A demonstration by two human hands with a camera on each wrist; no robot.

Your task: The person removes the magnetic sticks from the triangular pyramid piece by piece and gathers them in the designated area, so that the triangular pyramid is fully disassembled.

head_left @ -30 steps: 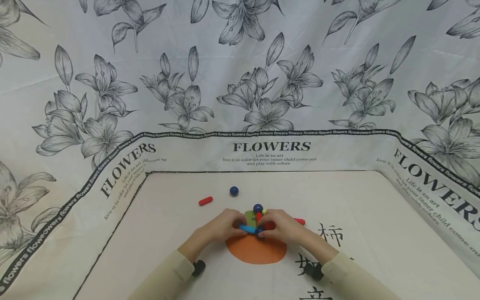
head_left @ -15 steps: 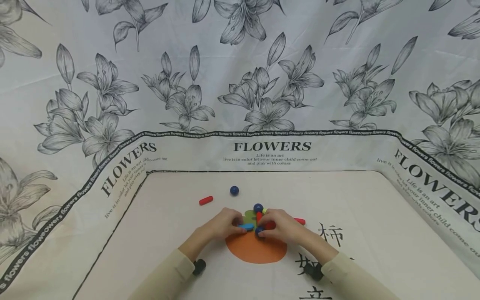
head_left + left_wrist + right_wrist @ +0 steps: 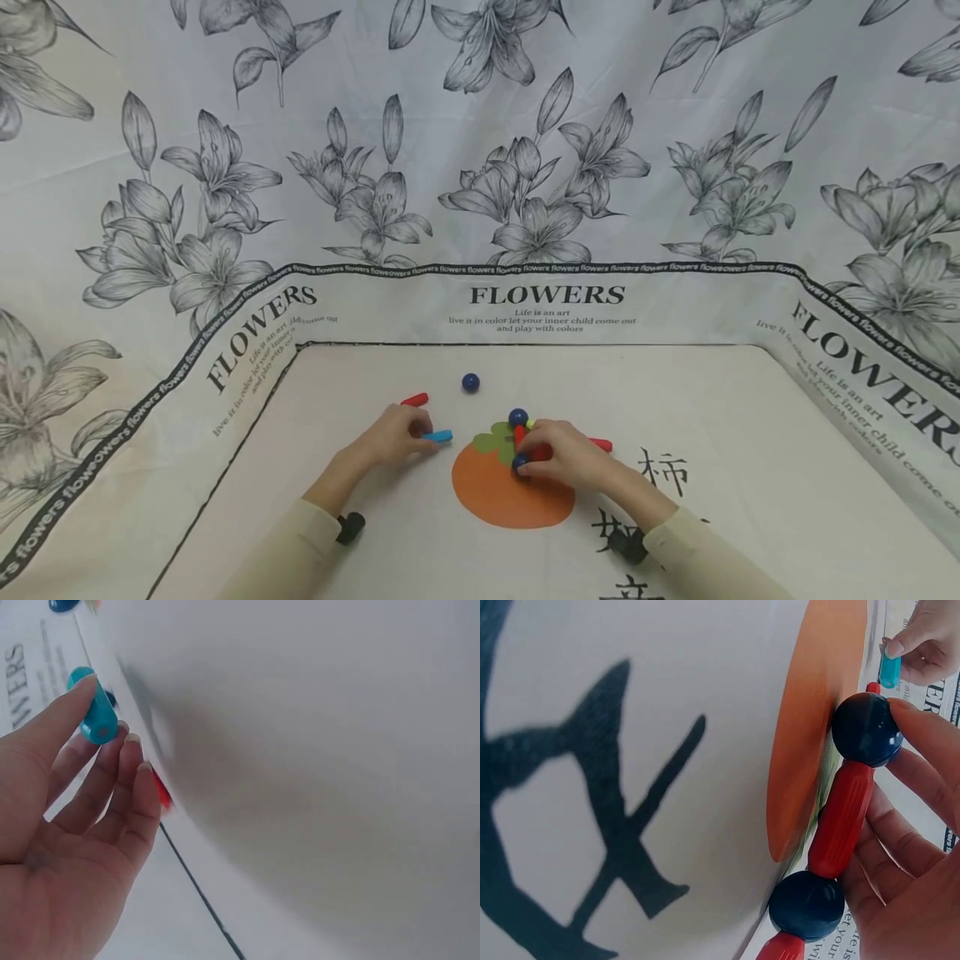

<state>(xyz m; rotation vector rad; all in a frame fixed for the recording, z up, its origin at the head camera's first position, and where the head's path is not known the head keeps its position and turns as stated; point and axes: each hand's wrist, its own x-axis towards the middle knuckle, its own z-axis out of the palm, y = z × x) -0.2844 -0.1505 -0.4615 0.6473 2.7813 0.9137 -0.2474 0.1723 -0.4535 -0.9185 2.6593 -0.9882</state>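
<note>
In the head view my left hand (image 3: 392,436) is left of the printed orange fruit, pinching a light-blue rod (image 3: 439,436). The left wrist view shows this short rod (image 3: 97,709) between thumb and fingers, apart from other pieces. My right hand (image 3: 566,454) holds a chain over the fruit print. Thumb and fingers pinch its near dark blue ball (image 3: 866,727); the other fingers lie along a red rod (image 3: 842,817), which joins a second dark blue ball (image 3: 808,904). Another red rod (image 3: 782,948) continues from that ball. The right hand partly hides the joined pieces in the head view.
A loose dark blue ball (image 3: 470,382) lies farther back on the table. Behind my left fingers is a red rod (image 3: 415,400). Another red rod end (image 3: 601,445) sticks out right of my right hand. The tablecloth (image 3: 510,504) carries fruit and character prints.
The light-blue rod came away from the dark blue ball and moved left with my left hand, uncovering the fruit print. My right hand keeps its hold in place.
</note>
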